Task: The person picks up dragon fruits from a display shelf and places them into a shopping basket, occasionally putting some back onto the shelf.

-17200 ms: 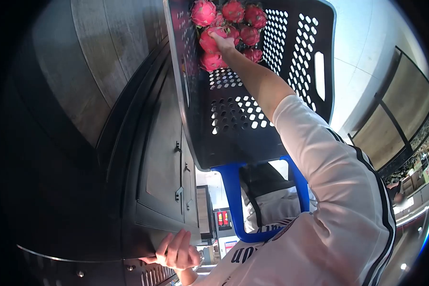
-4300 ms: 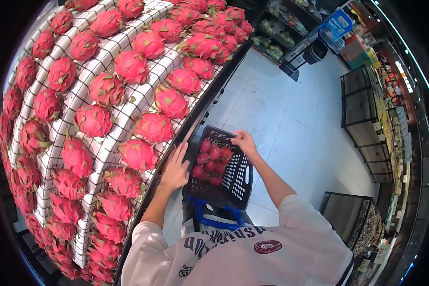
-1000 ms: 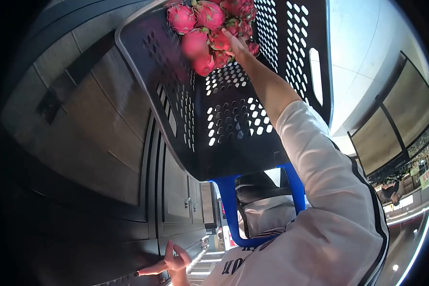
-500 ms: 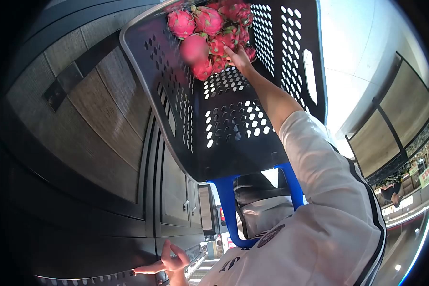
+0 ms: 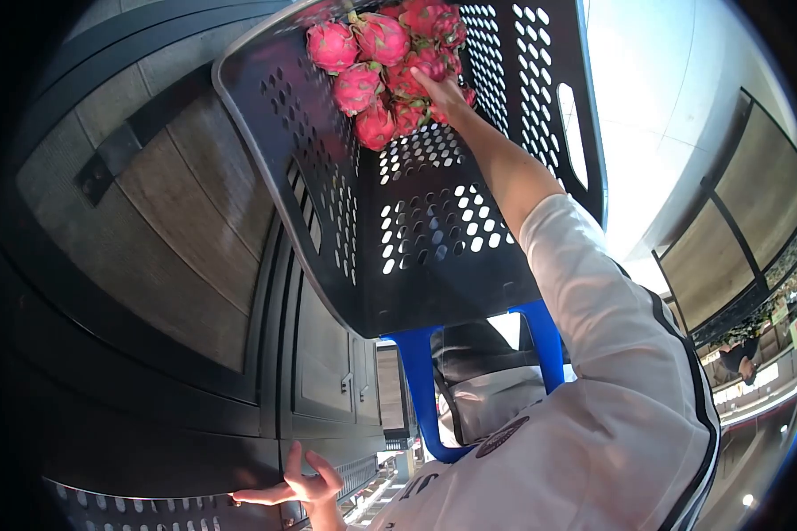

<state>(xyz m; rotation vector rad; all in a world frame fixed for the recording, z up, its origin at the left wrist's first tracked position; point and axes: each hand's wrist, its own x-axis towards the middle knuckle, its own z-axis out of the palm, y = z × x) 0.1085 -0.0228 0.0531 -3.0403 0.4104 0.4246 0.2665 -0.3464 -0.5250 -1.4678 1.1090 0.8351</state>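
Observation:
Pink dragon fruits (image 5: 383, 37) with green-tipped scales lie piled at the far end of a black perforated crate (image 5: 434, 283). My right hand (image 5: 447, 96) reaches into it, its thumb and fingers around a dragon fruit (image 5: 430, 65) at the pile's right side; the far fingers are partly hidden. At the lower left, away from the crate, my left hand (image 5: 305, 485) has its fingers apart. One stretched finger touches the edge of another black perforated surface (image 5: 142, 509), and nothing shows in that hand.
Blue supports (image 5: 419, 380) stand at the crate's near end. Dark wood-panelled cabinets (image 5: 328, 363) run along the left. To the right are a pale floor (image 5: 664, 106) and panelled furniture (image 5: 726, 248). Another person (image 5: 740, 358) is far off at the right.
My right hand has moved slightly with its fingers closer around a dragon fruit. My left hand keeps its finger on the edge. The whole view has shifted a little.

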